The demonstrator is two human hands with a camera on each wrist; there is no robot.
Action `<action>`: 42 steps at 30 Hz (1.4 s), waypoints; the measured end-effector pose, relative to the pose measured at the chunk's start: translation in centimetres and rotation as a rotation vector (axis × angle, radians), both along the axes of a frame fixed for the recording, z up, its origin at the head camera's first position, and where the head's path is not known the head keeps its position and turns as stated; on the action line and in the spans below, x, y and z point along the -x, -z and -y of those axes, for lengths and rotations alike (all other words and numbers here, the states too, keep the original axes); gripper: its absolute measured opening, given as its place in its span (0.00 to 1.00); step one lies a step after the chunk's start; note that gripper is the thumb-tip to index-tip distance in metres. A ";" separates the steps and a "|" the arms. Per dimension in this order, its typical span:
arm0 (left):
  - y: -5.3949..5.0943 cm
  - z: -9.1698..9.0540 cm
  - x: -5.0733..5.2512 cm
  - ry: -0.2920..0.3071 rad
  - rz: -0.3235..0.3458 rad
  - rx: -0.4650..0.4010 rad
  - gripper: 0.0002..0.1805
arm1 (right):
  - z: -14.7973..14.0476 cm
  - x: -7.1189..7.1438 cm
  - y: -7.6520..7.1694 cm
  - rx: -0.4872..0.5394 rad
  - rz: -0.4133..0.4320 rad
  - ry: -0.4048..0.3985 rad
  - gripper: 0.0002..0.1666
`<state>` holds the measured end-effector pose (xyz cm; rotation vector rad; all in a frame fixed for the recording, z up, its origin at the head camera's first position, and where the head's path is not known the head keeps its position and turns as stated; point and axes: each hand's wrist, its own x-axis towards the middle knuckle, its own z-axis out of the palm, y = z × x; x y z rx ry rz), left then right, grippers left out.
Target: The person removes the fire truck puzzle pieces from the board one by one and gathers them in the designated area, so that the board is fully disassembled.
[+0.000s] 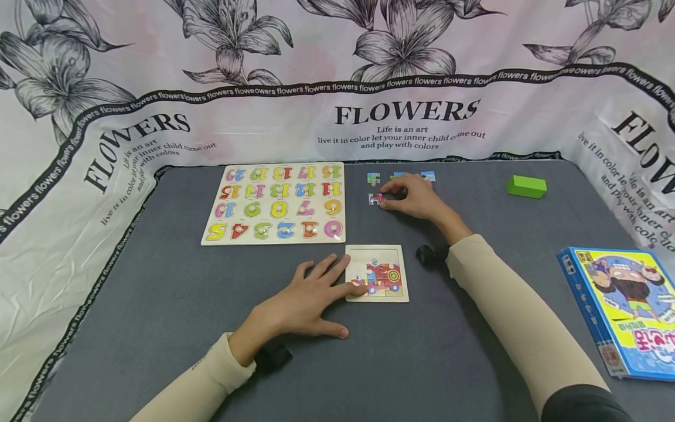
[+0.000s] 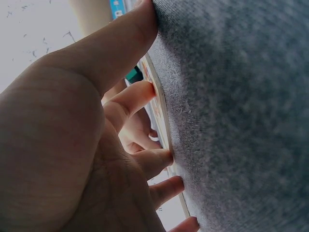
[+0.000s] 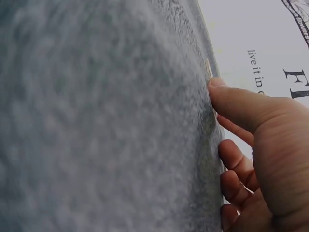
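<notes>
Resting on the surface (image 1: 169,293), the puzzle board (image 1: 377,249) is holding a partly built picture (image 1: 389,278), seemingly incomplete. The left hand (image 1: 308,302), grasping nothing, is touching it; the right hand (image 1: 419,198) is touching a loose piece (image 1: 375,199), its grip being unclear. At least three more pieces (image 1: 373,178) are lying nearby, one being partly covered by that hand.

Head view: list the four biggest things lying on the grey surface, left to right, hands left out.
Board of colourful numbers → square wooden puzzle tray → green block → blue-and-yellow box.
</notes>
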<state>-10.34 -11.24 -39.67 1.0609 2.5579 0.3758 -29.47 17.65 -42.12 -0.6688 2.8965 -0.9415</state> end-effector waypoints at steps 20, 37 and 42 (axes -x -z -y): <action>0.2 -0.1 -0.2 0.004 0.006 -0.002 0.44 | 0.5 -0.5 0.3 -0.002 0.004 0.068 0.19; 0.1 0.0 -0.2 0.003 -0.008 0.005 0.44 | -0.4 -3.2 0.2 0.198 -0.042 -0.030 0.19; 0.1 0.0 0.0 0.007 -0.001 0.002 0.45 | -0.4 -5.3 -0.5 0.240 -0.023 -0.096 0.16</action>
